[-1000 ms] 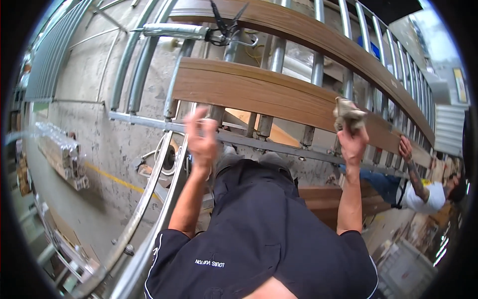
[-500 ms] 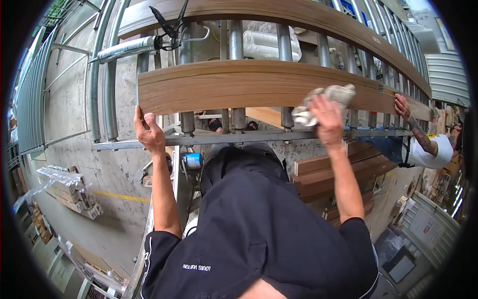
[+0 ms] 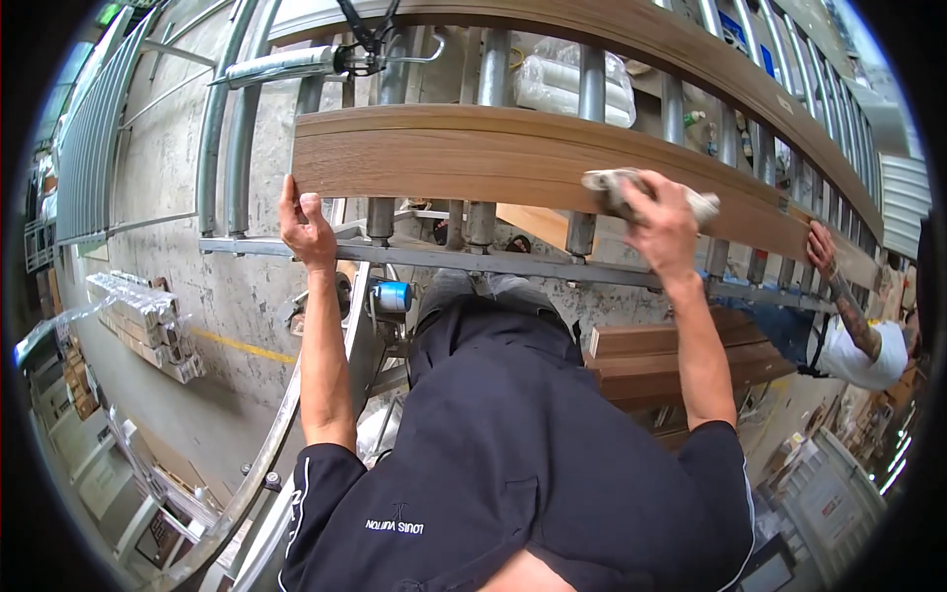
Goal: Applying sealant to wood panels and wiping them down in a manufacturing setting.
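A long brown wood-grain board (image 3: 444,158) lies across the metal rollers in front of me. My left hand (image 3: 308,232) is closed on its left end, with fingers at the end face and the thumb by the near corner. My right hand (image 3: 663,225) grips a crumpled off-white cloth (image 3: 702,205) and presses it on the board's top face, right of the middle. Part of the cloth is hidden under the fingers. Farther right, a co-worker's hand (image 3: 821,247) rests at the same board's near edge.
A second brown board (image 3: 631,44) lies farther back on the rollers (image 3: 592,84). A caulking gun (image 3: 296,67) rests at the back left. The roller frame's rail (image 3: 493,259) runs before me. Stacked brown boards (image 3: 691,360) lie below right, and wrapped bundles (image 3: 148,326) stand on the floor at left.
My right hand and the cloth have shifted toward the board's near edge, and the cloth is bunched differently. The whole view has shifted slightly. My left hand stays at the board's end.
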The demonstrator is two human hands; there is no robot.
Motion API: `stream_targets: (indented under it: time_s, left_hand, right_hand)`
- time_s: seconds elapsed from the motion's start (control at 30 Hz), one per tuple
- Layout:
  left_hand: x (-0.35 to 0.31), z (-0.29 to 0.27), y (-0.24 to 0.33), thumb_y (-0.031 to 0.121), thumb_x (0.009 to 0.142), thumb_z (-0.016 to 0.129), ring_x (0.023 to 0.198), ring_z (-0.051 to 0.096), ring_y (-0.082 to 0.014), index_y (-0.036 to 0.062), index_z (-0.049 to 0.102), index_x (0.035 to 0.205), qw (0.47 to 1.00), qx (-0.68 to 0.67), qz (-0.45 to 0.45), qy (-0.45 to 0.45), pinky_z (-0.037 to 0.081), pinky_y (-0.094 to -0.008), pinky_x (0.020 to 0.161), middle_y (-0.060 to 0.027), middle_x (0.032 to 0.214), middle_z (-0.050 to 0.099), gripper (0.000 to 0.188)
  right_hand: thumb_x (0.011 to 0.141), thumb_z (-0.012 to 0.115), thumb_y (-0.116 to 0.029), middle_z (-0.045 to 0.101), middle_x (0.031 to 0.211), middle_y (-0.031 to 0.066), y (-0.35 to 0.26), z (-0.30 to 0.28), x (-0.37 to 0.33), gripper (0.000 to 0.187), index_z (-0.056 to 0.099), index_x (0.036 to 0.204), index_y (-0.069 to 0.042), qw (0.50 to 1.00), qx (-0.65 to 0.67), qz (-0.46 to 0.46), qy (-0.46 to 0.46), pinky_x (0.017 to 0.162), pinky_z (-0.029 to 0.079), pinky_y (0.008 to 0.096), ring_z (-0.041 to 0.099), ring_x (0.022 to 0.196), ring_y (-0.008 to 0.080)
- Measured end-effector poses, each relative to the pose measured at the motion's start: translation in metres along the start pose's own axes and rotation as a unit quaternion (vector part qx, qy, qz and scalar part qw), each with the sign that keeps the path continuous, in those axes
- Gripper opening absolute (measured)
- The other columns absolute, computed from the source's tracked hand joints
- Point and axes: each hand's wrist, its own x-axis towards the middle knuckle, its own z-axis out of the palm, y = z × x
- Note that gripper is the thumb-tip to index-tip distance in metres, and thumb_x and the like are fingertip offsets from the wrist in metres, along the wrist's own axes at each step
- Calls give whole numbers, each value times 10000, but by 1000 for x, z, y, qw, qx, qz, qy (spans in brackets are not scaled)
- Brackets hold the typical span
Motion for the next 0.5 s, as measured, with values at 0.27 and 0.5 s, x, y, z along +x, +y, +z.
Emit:
stream_targets:
  time_s: [0.27, 0.5]
  left_hand:
    - [-1, 8, 3, 285, 995, 516, 1217, 597, -300, -62, 522, 1387, 999, 14, 34, -2, 447, -367, 1036, -237, 1321, 615, 524]
    - [1, -3, -1, 315, 1010, 503, 1108, 597, -294, -34, 556, 1362, 995, 64, 78, 20, 463, -380, 976, -208, 1274, 601, 498]
  right_hand:
    - [710, 750, -155, 636, 1110, 5, -128, 48, 52, 387, 744, 1094, -209, 991, 71, -113, 0, 832, 491, 379, 601, 1016, 215]
    - [650, 743, 3, 628, 1076, 87, -3, 1, 8, 438, 728, 1081, -75, 984, 46, 169, 27, 830, 535, 379, 629, 982, 294]
